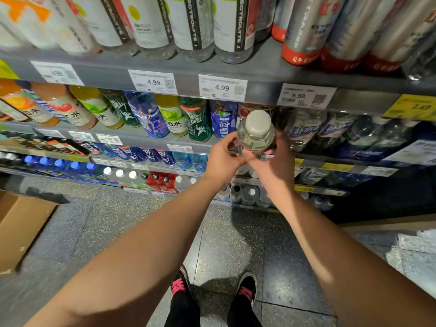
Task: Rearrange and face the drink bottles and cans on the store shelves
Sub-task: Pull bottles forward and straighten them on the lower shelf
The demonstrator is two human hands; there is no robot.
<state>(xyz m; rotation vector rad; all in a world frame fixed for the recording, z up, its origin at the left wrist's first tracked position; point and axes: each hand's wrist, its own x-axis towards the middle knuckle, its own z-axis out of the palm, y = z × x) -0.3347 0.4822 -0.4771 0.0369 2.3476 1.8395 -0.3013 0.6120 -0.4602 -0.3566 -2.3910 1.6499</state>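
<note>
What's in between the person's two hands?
In the head view, a clear plastic bottle with a pale cap sits between the left hand and right hand, both gripping it.

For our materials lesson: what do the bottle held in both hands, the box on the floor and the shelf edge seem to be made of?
Held bottle: clear plastic, glossy and faceted at the shoulder, with a matte white cap.
Box: plain brown cardboard, dull, with folded flaps.
Shelf edge: grey and smooth, probably painted metal, though plastic is possible.
</note>
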